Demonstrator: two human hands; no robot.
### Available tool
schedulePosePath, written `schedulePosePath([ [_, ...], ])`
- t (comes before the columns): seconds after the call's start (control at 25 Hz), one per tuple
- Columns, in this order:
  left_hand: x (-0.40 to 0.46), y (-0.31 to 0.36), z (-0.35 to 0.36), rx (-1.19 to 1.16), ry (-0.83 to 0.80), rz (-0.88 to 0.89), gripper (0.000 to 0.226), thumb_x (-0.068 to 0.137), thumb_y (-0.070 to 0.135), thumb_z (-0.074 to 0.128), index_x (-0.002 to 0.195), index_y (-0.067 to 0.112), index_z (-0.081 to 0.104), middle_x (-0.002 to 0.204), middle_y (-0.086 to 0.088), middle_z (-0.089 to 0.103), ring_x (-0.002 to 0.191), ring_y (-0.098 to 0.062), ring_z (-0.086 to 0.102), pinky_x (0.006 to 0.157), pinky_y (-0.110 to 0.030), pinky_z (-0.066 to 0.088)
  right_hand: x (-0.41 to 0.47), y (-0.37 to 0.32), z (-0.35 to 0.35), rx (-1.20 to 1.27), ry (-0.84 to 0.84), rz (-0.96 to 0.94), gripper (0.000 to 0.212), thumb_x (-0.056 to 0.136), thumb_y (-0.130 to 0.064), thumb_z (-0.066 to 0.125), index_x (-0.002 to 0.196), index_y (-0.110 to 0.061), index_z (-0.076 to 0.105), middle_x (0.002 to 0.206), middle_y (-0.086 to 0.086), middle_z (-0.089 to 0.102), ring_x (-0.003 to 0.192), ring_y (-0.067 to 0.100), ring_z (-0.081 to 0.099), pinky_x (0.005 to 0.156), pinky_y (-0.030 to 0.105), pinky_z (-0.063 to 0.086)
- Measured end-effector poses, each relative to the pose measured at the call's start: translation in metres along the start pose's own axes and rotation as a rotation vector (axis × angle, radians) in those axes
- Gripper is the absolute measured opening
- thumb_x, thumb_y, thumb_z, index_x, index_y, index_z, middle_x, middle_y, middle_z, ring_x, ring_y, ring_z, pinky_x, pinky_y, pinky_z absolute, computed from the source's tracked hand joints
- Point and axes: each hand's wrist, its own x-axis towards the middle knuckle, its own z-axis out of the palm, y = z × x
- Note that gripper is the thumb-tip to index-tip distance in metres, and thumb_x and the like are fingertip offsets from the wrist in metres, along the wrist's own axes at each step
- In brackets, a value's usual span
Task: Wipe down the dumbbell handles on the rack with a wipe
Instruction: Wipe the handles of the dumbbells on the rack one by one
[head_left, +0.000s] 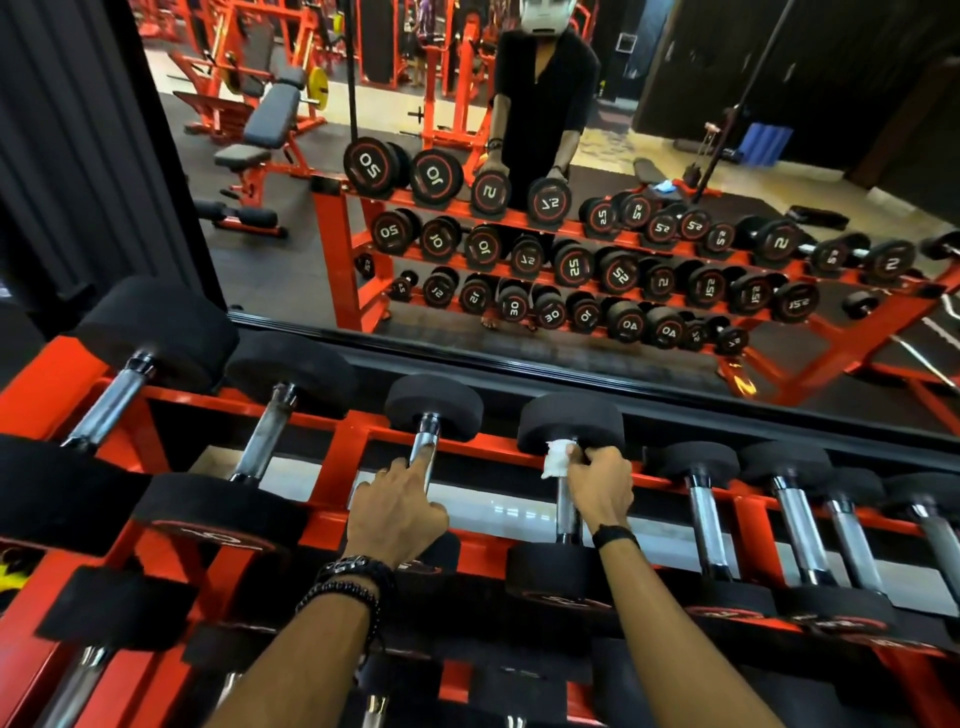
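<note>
A large wall mirror (519, 234) fills the twelve o'clock area. At eleven o'clock it reflects a black padded bench on an orange steel frame (270, 119); a folded blue mat (768, 143) shows at two o'clock.

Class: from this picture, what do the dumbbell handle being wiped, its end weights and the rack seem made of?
Handle: probably chromed steel; it gleams. End weights: likely rubber; matte black. Rack: apparently glossy orange-red painted metal.

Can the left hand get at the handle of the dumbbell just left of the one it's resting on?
Probably yes. The left hand rests on one chrome handle, and the neighbouring dumbbell handle lies bare with nothing over it.
</note>
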Motion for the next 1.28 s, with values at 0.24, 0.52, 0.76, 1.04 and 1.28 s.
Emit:
schedulePosePath([
  [0.24, 0.001, 0.000, 0.002, -0.003, -0.003, -0.003, 0.079, 0.082, 0.034, 0.050, 0.156, 0.025, 0.021, 0.104, -0.002, 0.054, 0.097, -0.024, 0.057, 0.083, -0.039, 0.049, 0.004, 0.008, -0.001, 0.204, 0.012, 0.210, 0.020, 0.094, -0.022, 0.060, 0.088, -0.005, 0.068, 0.103, 0.020, 0.068, 0.093, 0.038, 0.062, 0.071, 0.031, 0.042],
  [0.52, 0.001, -0.002, 0.000, -0.007, 0.001, 0.002, 0.080, 0.083, 0.033, 0.050, 0.156, 0.025, 0.020, 0.102, -0.001, 0.052, 0.095, -0.023, 0.057, 0.082, -0.037, 0.049, -0.005, -0.005, -0.009, 0.300, 0.122, 0.011, 0.009, 0.091, -0.008, 0.061, 0.098, -0.003, 0.064, 0.098, 0.011, 0.067, 0.091, 0.024, 0.062, 0.072, 0.027, 0.044],
  [0.76, 0.002, -0.001, 0.000, -0.008, -0.002, 0.015, 0.080, 0.083, 0.033, 0.050, 0.156, 0.024, 0.019, 0.101, -0.001, 0.052, 0.094, -0.023, 0.056, 0.083, -0.037, 0.049, -0.010, 0.011, -0.011, 0.075, 0.006, -0.345, 0.010, 0.082, -0.001, 0.070, 0.084, -0.010, 0.073, 0.086, 0.005, 0.069, 0.081, 0.017, 0.064, 0.074, 0.030, 0.055],
  [1.04, 0.000, 0.000, 0.000, -0.025, 0.003, -0.001, 0.078, 0.082, 0.031, 0.051, 0.155, 0.022, 0.023, 0.101, -0.003, 0.054, 0.094, -0.026, 0.058, 0.083, -0.041, 0.050, -0.017, 0.018, -0.034, -0.086, -0.253, -0.329, 0.022, 0.074, 0.007, 0.071, 0.062, -0.012, 0.074, 0.063, -0.003, 0.064, 0.064, 0.005, 0.060, 0.056, 0.005, 0.040],
  [1.28, 0.000, 0.001, 0.001, -0.029, 0.004, 0.017, 0.078, 0.083, 0.032, 0.051, 0.155, 0.022, 0.022, 0.099, -0.003, 0.053, 0.092, -0.025, 0.057, 0.082, -0.040, 0.050, -0.019, 0.011, -0.038, -0.083, -0.224, -0.341, 0.028, 0.074, 0.010, 0.069, 0.061, -0.014, 0.071, 0.062, -0.008, 0.063, 0.064, 0.004, 0.061, 0.057, 0.003, 0.038],
])
